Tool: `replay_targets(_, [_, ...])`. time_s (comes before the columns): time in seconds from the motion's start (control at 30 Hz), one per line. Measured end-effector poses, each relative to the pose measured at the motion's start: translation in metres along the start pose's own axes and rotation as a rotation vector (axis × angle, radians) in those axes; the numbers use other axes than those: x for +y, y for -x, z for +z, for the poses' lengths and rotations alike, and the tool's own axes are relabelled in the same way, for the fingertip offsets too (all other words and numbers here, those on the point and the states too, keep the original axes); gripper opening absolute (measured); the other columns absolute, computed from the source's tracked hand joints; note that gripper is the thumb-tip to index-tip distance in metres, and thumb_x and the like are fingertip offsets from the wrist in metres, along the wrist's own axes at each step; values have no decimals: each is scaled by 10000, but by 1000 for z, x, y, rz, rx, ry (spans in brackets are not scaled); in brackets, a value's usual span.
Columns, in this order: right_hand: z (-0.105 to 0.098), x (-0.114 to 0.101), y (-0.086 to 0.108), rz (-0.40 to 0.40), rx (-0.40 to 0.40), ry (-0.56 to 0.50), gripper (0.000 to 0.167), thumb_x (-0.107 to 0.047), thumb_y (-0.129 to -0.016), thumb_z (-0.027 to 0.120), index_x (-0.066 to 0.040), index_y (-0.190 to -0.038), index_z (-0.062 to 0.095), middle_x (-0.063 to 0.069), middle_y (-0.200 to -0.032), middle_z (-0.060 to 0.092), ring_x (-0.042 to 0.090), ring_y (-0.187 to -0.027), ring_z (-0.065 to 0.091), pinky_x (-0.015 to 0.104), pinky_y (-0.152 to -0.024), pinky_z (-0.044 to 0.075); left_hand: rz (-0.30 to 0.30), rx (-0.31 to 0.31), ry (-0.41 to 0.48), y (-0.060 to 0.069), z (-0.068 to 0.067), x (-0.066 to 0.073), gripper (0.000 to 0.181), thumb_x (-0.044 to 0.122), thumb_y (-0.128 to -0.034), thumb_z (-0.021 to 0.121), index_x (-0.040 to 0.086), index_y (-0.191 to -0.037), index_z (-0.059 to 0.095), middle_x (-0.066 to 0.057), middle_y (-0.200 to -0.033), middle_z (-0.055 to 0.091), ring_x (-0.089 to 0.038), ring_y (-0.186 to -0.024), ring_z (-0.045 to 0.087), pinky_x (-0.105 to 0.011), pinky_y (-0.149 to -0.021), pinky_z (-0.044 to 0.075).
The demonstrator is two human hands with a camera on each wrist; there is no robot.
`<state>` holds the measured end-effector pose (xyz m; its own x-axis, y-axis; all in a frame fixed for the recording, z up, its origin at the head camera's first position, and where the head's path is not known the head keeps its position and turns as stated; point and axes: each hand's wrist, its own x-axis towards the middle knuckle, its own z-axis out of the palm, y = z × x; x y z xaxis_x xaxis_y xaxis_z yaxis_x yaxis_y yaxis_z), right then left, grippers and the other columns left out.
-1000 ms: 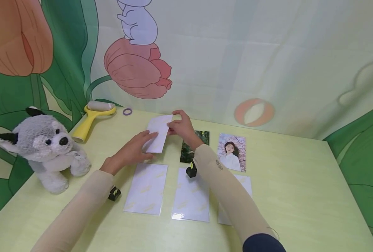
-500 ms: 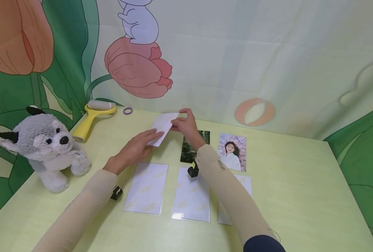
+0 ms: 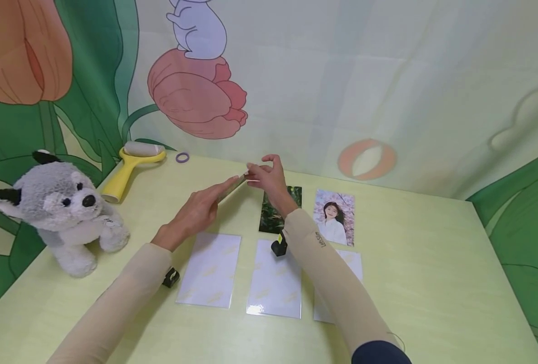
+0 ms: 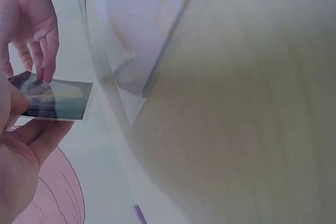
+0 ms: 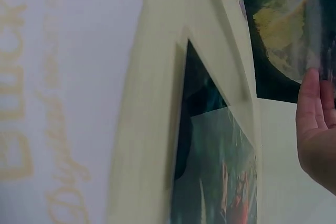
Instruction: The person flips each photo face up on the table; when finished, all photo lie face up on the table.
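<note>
Pale yellow-green table (image 3: 432, 283), curtain (image 3: 296, 91) printed with tulips rising behind it.

Nearest: a row of three cards showing white backs with faint yellow print. Left card (image 3: 207, 273) and middle card (image 3: 275, 283) lie flat in plain sight; right card (image 3: 352, 263) is partly under the forearm in the head view. None of the three has shifted.

Beyond them, the lifted photo (image 3: 231, 188), off the table between the hands. Left hand (image 3: 196, 212) clamps it, thumb on one face, fingers on the other. Right hand (image 3: 271, 184) has fingertips at the far end; its thumb is hard to make out, so cannot tell whether it pinches or merely touches.

Change: half a second ago the head view caught this photo's white back; now it stands nearly edge-on. Right wrist view gets the printed side, dark with a yellow patch. Judgement: turning-over is midway, setting down not yet done.

Same depth, to the right: dark green photo (image 3: 269, 217), partly behind the right hand and wrist, then portrait photo (image 3: 334, 232), both picture side up.

Far left: toy dog (image 3: 75, 202), then yellow-handled roller (image 3: 118, 182), purple ring (image 3: 182, 162) just beside it.
</note>
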<state>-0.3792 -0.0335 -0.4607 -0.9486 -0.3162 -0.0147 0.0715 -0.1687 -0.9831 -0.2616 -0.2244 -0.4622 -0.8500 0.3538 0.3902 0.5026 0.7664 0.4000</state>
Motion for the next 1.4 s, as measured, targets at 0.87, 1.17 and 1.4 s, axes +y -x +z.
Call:
replay_targets(0.87, [1, 12, 10, -17, -25, 275, 653, -446, -900, 717, -213, -1423, 404, 102, -1004, 639, 408, -1022, 658, 479, -860, 581, -183, 266, 224, -5, 1, 7, 610, -115, -920, 496, 164, -1461, 452, -295, -1052, 691, -304, -699, 558, -385, -625, 447])
replay_targets(1.17, [-1, 15, 14, 39, -80, 352, 702, -442, -928, 684, -249, -1505, 332, 245, -1121, 688, 414, -941, 713, 425, -750, 612, -209, 354, 269, -6, 0, 10, 592, -109, -929, 510, 145, -1461, 453, -284, -1055, 681, -271, -663, 532, -319, -574, 402])
replay_targets(1.4, [3, 10, 15, 54, -76, 235, 725, -284, -934, 713, -227, -1530, 303, 256, -1121, 702, 373, -870, 739, 418, -760, 612, -288, 376, 337, -9, -3, 11, 636, -80, -952, 508, 172, -1522, 379, -283, -1184, 644, -277, -654, 550, -240, -600, 425])
